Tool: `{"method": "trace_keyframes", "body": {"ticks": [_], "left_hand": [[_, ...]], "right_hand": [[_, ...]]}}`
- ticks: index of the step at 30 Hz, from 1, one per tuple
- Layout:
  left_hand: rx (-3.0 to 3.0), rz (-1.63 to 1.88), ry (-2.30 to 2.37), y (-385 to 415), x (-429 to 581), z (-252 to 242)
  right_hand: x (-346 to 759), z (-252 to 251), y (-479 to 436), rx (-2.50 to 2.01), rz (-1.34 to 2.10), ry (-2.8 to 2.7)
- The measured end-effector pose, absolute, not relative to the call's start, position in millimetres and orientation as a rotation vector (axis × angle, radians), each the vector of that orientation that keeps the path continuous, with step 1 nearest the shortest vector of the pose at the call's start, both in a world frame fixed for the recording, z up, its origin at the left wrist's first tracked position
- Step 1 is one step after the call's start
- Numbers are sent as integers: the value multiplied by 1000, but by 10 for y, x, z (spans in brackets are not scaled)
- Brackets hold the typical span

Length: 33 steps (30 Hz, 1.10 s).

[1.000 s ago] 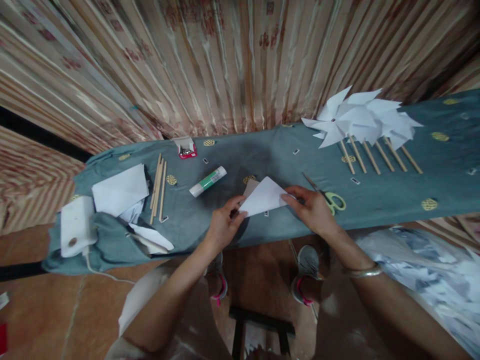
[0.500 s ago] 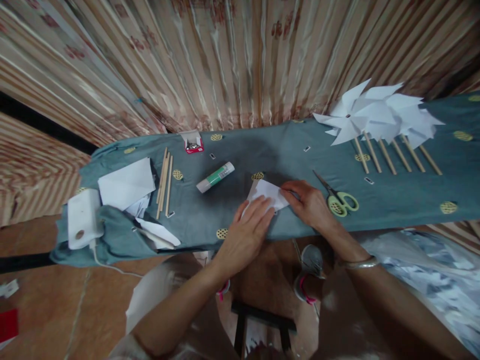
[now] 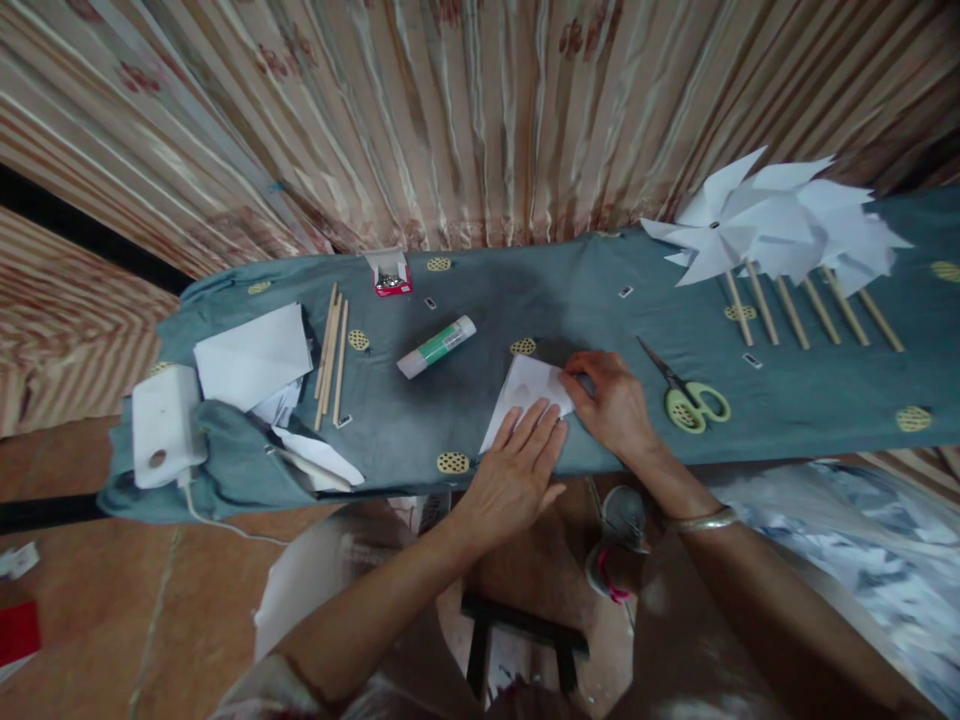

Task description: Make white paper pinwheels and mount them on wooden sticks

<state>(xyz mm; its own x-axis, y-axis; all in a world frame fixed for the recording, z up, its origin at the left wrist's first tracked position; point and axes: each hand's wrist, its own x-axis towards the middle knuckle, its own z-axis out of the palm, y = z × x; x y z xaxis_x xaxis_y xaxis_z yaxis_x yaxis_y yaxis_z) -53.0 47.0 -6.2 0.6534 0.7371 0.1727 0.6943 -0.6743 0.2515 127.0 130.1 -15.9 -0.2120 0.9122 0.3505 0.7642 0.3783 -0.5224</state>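
Note:
A folded piece of white paper lies on the cloth-covered table at its front middle. My left hand rests flat on the paper's lower edge, fingers stretched out. My right hand pinches the paper's right corner between thumb and curled fingers. Just right of that hand lie scissors with light green handles, points toward the back. A glue stick with a green label lies on its side, left of the paper.
Several white paper pinwheels on wooden sticks lie at the right. At the left are loose wooden sticks, a stack of white paper, paper scraps and a white power box with a cable. A small red box of metal pieces stands at the back.
My left hand has slid right and down along the paper, uncovering more of its left side. My right hand still holds the right corner. The view has shifted slightly.

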Motion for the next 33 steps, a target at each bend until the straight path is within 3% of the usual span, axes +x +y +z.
{"method": "trace_keyframes", "body": {"ticks": [33], "left_hand": [[2741, 230, 1251, 509, -528, -106]], "right_hand": [[1171, -209, 1248, -1530, 145, -2032]]}}
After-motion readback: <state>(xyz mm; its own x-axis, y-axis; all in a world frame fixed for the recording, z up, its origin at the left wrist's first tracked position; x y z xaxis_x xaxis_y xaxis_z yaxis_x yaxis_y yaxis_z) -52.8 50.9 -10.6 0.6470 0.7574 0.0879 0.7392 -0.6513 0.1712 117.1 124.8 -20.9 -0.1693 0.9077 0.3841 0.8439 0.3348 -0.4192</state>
